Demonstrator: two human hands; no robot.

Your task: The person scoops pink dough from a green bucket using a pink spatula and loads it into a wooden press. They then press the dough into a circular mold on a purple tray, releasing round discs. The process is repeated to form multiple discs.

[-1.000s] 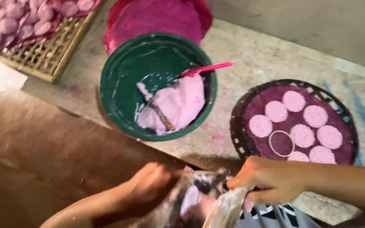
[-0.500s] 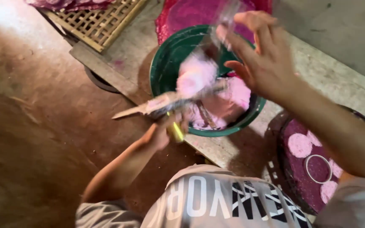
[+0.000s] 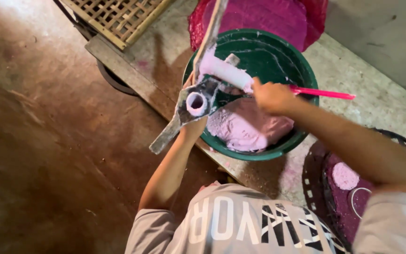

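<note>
A brown earthen floor (image 3: 38,155) is seen filling the left of the view from above, and a grey concrete ledge (image 3: 377,99) runs diagonally across the right. A woven bamboo tray (image 3: 118,16) is laid at the far left end of the ledge. A large green basin (image 3: 278,61) is set on the ledge near the middle, and a heap of pale pink dough (image 3: 247,127) is held in its near side. A magenta cloth (image 3: 269,19) is bunched just beyond the basin. At the near right, a round dark tray (image 3: 327,188) covered in purple cloth is placed, with one pink dough disc (image 3: 345,176) and a thin ring on it.

A dough-smeared metal press (image 3: 191,101), with long flat handles and an open tube at its middle, is held over the left rim of the basin. It is gripped from below by the left hand (image 3: 194,126), whose fingers are mostly hidden behind the tool, so their spread cannot be told. A pale pink cylinder (image 3: 226,73) projecting from the press is clasped at its right end by the right hand (image 3: 271,96), fingers curled closed around it. A pink stick (image 3: 325,93) is seen beyond that hand, lying across the basin's right rim.
</note>
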